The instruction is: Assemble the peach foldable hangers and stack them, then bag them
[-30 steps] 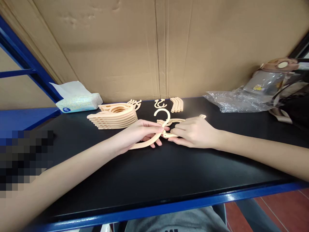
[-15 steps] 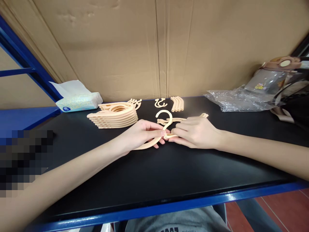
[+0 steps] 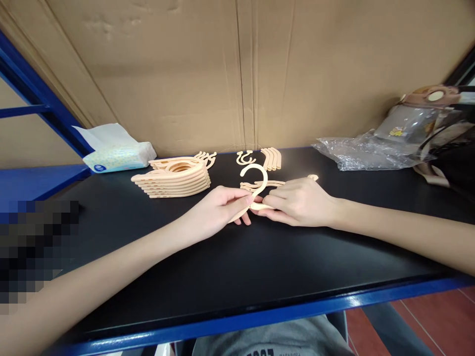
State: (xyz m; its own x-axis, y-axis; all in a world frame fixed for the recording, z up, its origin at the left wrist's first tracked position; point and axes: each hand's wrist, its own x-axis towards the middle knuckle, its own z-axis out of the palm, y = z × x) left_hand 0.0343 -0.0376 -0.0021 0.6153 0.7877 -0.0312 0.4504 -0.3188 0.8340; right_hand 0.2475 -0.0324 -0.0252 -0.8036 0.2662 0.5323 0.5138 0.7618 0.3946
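My left hand (image 3: pixel 215 210) pinches the base of a cream plastic hanger hook (image 3: pixel 264 179), its open curve standing up above my fingers. From that base a curved arm runs down to the left, mostly hidden behind the hand. Closed around a second cream hanger arm (image 3: pixel 259 206) is my right hand (image 3: pixel 302 201); the near end of that piece meets the hook's base, and my fingers cover most of its length. Just behind the hands lie loose hanger arms (image 3: pixel 272 183). A stack of folded hangers (image 3: pixel 174 184) sits to the left.
Several loose hooks (image 3: pixel 245 158) and curved arms (image 3: pixel 273 158) lie at the back of the black table (image 3: pixel 237 277). A tissue pack (image 3: pixel 118 155) stands back left. At right are a clear plastic bag (image 3: pixel 356 152), a bottle (image 3: pixel 408 121) and a dark bag (image 3: pixel 454 158). Cardboard (image 3: pixel 166 74) walls the back.
The arm under my left hand has swung further behind it, so less shows. The right-hand arm's end now sits closer against the hook's base. The hook stands slightly higher.
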